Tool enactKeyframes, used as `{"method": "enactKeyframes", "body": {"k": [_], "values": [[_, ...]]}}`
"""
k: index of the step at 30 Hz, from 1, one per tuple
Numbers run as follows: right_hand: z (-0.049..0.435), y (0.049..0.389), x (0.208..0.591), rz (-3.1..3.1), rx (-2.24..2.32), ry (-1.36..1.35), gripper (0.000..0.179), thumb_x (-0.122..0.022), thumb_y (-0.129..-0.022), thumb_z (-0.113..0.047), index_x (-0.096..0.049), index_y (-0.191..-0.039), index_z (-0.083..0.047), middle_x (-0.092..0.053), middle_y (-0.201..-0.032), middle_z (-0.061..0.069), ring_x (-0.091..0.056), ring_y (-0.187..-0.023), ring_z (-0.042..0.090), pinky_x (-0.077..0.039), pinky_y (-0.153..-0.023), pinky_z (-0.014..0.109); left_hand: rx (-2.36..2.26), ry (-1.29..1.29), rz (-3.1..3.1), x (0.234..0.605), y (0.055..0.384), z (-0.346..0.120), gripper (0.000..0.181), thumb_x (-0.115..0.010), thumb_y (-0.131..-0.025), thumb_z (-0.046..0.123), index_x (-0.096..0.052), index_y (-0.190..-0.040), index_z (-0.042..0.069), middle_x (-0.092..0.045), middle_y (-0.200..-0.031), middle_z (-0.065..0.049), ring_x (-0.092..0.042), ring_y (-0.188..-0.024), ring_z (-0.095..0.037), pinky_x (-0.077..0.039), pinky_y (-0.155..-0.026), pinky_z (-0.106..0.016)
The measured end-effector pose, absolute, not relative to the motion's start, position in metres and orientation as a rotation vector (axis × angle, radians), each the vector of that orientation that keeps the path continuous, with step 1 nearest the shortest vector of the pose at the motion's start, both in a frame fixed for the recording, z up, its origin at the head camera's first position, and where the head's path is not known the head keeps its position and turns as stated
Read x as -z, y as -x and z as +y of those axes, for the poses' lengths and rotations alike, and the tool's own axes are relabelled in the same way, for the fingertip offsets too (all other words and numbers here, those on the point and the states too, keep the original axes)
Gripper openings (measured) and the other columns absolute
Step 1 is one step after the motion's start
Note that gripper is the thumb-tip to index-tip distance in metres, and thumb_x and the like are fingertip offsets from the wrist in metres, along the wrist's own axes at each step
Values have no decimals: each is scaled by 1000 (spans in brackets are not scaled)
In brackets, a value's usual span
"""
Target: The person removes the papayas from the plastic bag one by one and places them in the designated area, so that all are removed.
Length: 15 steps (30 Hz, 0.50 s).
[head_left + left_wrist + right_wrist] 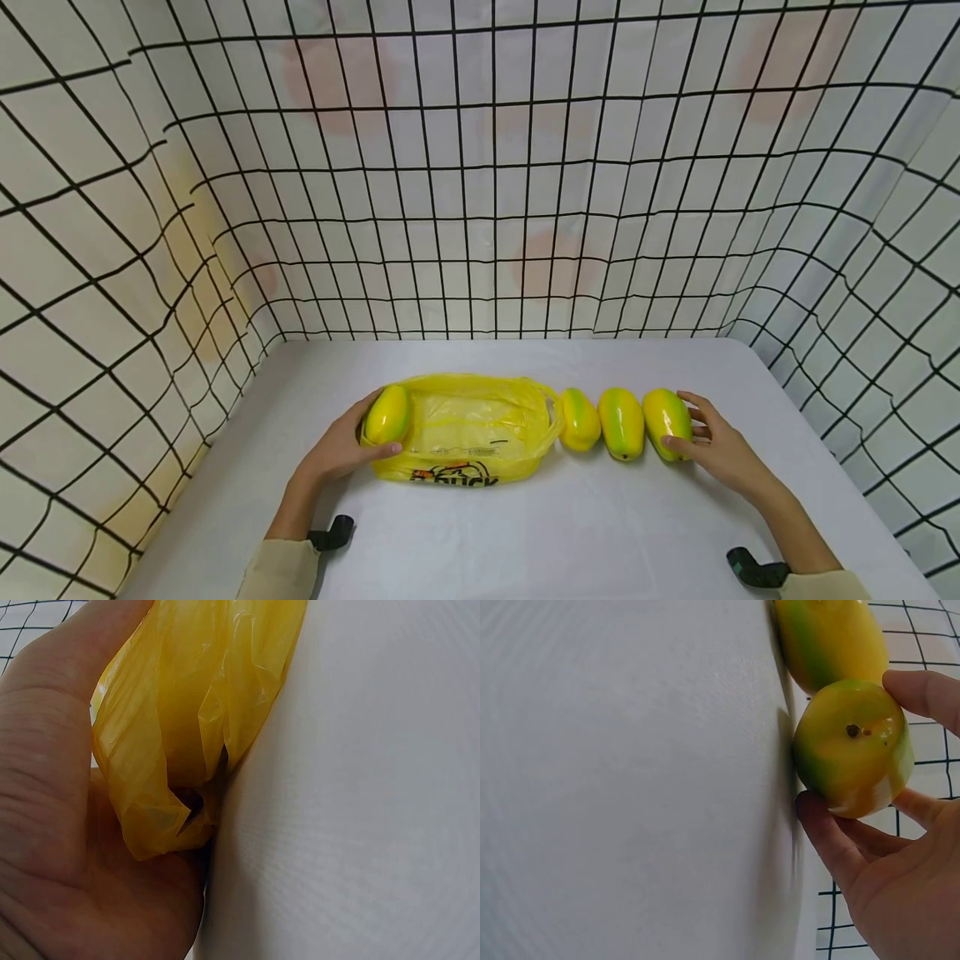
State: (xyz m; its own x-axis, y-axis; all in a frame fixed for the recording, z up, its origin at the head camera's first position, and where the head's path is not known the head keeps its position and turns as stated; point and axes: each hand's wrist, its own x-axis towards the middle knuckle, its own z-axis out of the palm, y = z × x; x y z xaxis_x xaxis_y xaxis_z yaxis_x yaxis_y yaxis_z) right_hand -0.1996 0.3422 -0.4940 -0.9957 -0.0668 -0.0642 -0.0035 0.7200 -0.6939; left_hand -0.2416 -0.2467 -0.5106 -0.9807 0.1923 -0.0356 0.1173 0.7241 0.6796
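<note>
A yellow plastic bag (476,421) with dark print lies flat on the table, its mouth spread wide. One yellow-green mango (389,414) is at the bag's left end. My left hand (339,448) holds that end, thumb on the near side; in the left wrist view crumpled bag (191,712) fills the palm, and the fingers are mostly hidden. To the bag's right, a mango (580,420) and a second mango (622,423) stand in a row. My right hand (723,450) grips the rightmost mango (853,754) between thumb and fingers, with the mango still at the table surface.
The white table (525,542) carries the bag and the mangoes. Black wire mesh (495,217) over white sheeting encloses the back and both sides. A black wrist camera sits at each wrist, the left camera (332,533) and the right camera (756,569).
</note>
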Motion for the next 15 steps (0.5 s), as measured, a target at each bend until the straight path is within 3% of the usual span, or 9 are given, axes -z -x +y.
{"method": "enactKeyframes", "body": {"k": [15], "values": [[346, 200, 494, 2840, 1174, 102, 92, -66, -98, -49, -14, -165, -13, -28, -159, 36, -43, -134, 58, -48, -101, 71, -1103, -251, 2819, 513, 243, -247, 113, -80, -76, 62, -24, -165, 21, -37, -165, -13, -46, -143, -37, -37, -116, -67]]}}
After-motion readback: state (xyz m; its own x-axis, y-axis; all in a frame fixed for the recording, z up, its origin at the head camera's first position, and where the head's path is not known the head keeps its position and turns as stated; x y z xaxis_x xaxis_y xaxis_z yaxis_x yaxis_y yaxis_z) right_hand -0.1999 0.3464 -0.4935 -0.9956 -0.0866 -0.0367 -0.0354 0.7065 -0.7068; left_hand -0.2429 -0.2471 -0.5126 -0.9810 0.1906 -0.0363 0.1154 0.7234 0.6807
